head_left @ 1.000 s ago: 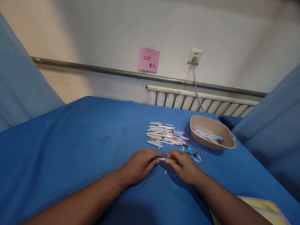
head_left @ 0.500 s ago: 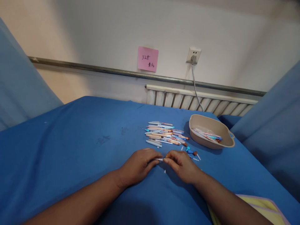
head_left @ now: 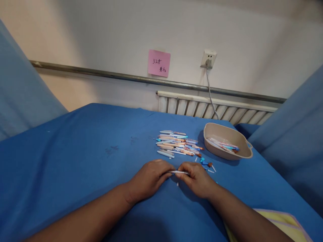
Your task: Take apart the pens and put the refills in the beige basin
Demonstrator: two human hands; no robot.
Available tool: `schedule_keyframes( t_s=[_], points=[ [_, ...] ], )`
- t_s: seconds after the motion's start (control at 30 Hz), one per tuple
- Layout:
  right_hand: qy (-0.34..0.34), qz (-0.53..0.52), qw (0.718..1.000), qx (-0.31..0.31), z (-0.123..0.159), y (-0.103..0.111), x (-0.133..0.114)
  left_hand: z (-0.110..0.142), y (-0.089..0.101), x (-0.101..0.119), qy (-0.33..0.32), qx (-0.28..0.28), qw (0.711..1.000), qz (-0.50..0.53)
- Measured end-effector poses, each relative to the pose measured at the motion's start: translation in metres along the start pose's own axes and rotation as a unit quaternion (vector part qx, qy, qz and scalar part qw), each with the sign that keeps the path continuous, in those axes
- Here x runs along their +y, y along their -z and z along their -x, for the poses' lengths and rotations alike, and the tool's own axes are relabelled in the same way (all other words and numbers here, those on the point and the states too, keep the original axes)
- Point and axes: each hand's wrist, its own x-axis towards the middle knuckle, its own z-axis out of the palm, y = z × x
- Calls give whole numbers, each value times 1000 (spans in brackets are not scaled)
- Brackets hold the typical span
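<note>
Both my hands rest on the blue cloth (head_left: 75,158) and meet over a thin white pen (head_left: 179,172). My left hand (head_left: 150,178) pinches its left end with closed fingers. My right hand (head_left: 196,178) closes on its right end. A pile of several pens (head_left: 176,144) in white, orange and blue lies just beyond my hands. Small loose pen parts (head_left: 207,165), blue and brown, lie to the right of my right hand. A tiny white piece (head_left: 177,184) sits on the cloth below the pen.
A beige oval basket (head_left: 227,155) holding several pens stands at the right, past the pile. Behind the table are a radiator (head_left: 214,109), a wall socket with a cable (head_left: 208,58), a pink note (head_left: 158,63) and a metal rail. A yellow cloth (head_left: 285,222) shows at lower right.
More of the white pen shows between my fingertips than half a second ago, when my hands were closer together. Otherwise the hands stay in place.
</note>
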Motion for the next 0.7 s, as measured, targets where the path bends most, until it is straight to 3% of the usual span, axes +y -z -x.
schedule_keyframes(
  t_s=[0.2, 0.4, 0.7],
  points=[
    [-5, 3, 999, -36, -1, -3, -4, -1, 1, 3, -2, -5, 1000, -27],
    [-26, 17, 998, 59, -4, -3, -5, -3, 0, -4, 34, 10, 999, 28],
    [-15, 101, 995, 0, -11, -2, 1, -5, 3, -9, 31, -19, 998, -45]
  ],
)
